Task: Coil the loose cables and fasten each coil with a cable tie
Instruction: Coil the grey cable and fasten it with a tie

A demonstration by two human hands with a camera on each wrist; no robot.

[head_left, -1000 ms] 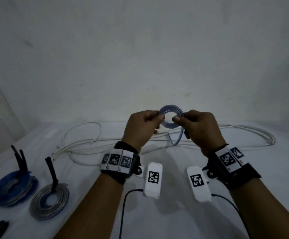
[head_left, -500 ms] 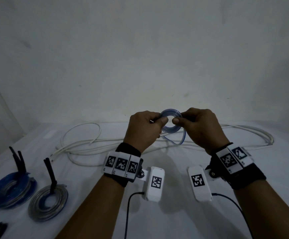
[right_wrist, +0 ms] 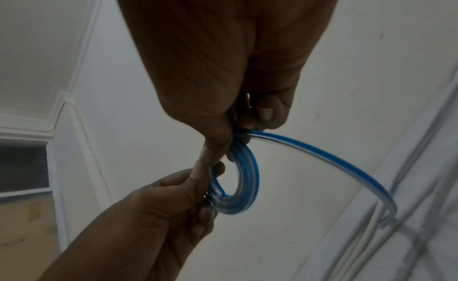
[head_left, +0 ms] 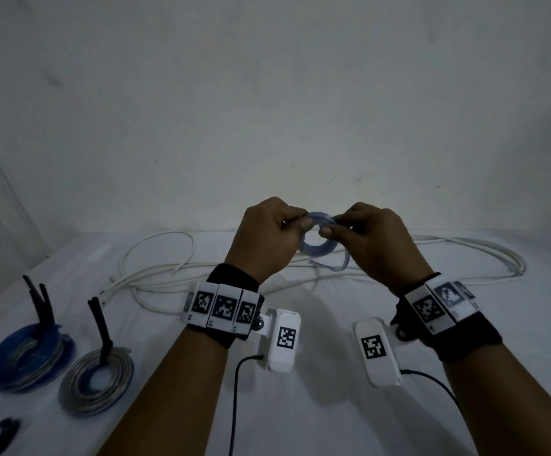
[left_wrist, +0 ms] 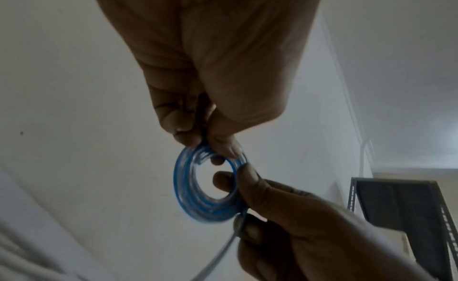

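Observation:
A small coil of clear-and-blue cable is held in the air above the table, between both hands. My left hand pinches the coil's left side between thumb and fingers; the left wrist view shows this pinch on the coil. On the right side of the coil, my right hand pinches it and holds the cable where it leaves the coil. A short loose tail curves away from the right hand and ends in a bent tip under the coil.
A long loose white cable sprawls across the back of the white table. At the left lie a tied blue coil and a tied grey coil, each with black tie ends sticking up. A loose black tie lies at the front left corner.
The coil has tilted from facing me to lying flatter between the hands. The hanging tail has swung up and become shorter. Both hands have kept their pinch.

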